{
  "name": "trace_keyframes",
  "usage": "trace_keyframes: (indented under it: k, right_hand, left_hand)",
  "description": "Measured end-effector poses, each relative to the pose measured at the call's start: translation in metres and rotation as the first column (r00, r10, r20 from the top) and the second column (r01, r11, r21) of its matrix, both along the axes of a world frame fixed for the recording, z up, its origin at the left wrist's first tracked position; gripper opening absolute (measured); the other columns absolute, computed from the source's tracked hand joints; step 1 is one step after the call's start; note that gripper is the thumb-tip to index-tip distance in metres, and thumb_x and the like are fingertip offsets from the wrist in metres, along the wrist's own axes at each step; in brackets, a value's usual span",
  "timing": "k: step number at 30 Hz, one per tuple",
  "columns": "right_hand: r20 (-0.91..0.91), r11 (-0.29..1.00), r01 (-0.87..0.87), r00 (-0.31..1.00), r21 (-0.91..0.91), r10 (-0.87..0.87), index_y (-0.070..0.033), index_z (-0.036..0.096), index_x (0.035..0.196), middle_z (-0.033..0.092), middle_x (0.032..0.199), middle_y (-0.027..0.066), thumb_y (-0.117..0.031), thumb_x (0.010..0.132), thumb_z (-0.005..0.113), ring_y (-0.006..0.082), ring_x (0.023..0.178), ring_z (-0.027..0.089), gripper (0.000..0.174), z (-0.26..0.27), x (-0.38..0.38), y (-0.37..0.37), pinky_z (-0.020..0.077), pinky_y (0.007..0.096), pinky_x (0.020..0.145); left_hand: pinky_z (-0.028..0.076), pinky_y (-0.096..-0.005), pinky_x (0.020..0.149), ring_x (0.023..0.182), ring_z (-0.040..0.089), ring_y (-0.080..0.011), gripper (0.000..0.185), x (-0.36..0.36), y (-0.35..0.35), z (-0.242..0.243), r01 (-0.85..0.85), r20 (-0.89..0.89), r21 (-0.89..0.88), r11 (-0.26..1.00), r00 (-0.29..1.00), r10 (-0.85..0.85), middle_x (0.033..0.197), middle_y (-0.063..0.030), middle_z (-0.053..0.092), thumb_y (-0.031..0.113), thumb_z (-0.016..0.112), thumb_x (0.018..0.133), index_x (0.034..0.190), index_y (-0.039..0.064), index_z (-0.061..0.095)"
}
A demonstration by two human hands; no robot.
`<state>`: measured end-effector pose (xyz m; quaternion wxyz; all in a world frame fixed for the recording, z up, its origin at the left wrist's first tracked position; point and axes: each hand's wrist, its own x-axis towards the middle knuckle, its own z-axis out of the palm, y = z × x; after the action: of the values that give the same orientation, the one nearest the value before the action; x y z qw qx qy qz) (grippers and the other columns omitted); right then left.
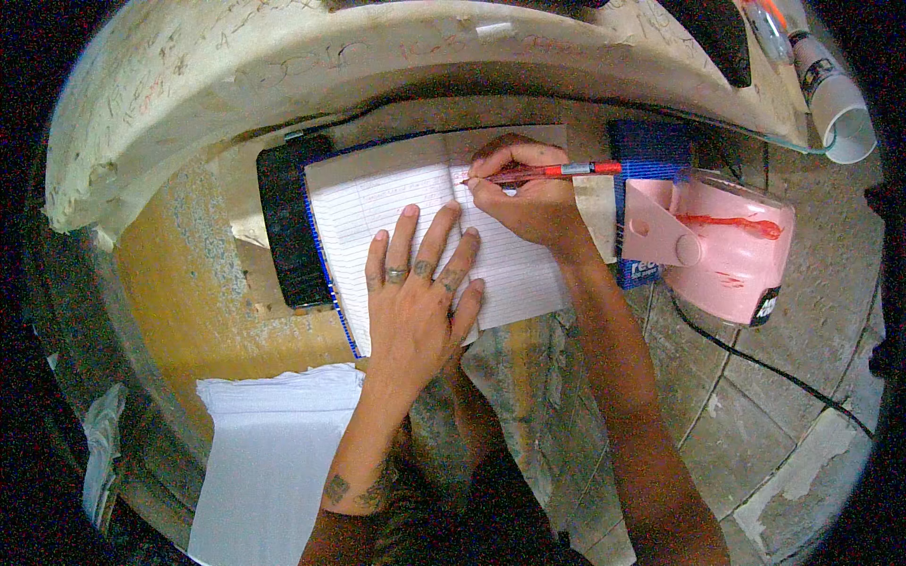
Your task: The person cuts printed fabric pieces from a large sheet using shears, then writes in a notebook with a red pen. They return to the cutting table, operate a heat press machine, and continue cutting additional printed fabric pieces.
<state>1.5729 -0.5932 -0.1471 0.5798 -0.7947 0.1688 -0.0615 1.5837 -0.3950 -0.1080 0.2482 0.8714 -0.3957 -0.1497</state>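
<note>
An open lined notebook (382,177) with blue edges lies before me, and reddish handwriting shows on its pages. My left hand (414,304) rests flat across the lower middle of the notebook, fingers spread, holding nothing. Between the thumb and fingers of my right hand (527,191) is a red pen (584,168). Its tip is at the upper part of the right page, close to the centre fold. My right hand covers part of that page.
Left of the notebook lies a black flat object (290,226). A white paper stack (276,453) is at lower left. On the right are a blue printed pack (651,145), a pink plastic device (736,247) and a black cable (764,371). A cup (846,131) lies at upper right.
</note>
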Motion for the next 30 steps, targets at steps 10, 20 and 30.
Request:
trace_keyframes:
  k: [10, 20, 30]
  right_hand:
    - [-0.064, 1.0, -0.025, 0.998, 0.013, 0.026, 0.001, 0.066, 0.08, 0.071, 0.088, 0.011, -0.001, 0.076, 0.074, 0.0148, 0.082, 0.068, 0.009, 0.008, 0.001, 0.001, 0.0564, 0.0289, 0.077]
    - [0.002, 0.989, -0.058, 0.998, -0.135, 0.059, -0.001, 0.067, 0.079, 0.07, 0.08, 0.0078, -0.005, 0.075, 0.073, 0.0123, 0.075, 0.067, 0.008, 0.009, 0.003, 0.003, 0.0558, 0.0278, 0.07]
    - [-0.075, 1.0, -0.017, 0.997, 0.016, 0.018, 0.0, 0.065, 0.079, 0.071, 0.087, 0.0098, -0.002, 0.076, 0.073, 0.0138, 0.083, 0.068, 0.008, 0.009, 0.002, 0.001, 0.0561, 0.0277, 0.077]
  left_hand:
    - [0.017, -0.056, 0.115, 0.143, 0.024, -0.0377, 0.046, -0.001, 0.0, -0.001, 0.018, 0.002, 0.019, 1.0, 1.0, -0.018, 0.152, -0.0084, 0.037, 0.032, 0.063, 0.086, 0.129, 0.018, 0.058]
    - [0.018, -0.0556, 0.115, 0.143, 0.024, -0.0381, 0.047, -0.001, 0.0, 0.0, 0.02, -0.002, 0.019, 1.0, 1.0, -0.02, 0.153, -0.0086, 0.036, 0.033, 0.064, 0.086, 0.13, 0.016, 0.058]
    - [0.014, -0.0504, 0.117, 0.143, 0.026, -0.0324, 0.042, -0.001, -0.001, 0.001, -0.009, 0.001, -0.008, 1.0, 1.0, 0.009, 0.151, -0.0055, 0.04, 0.032, 0.06, 0.088, 0.126, 0.014, 0.061]
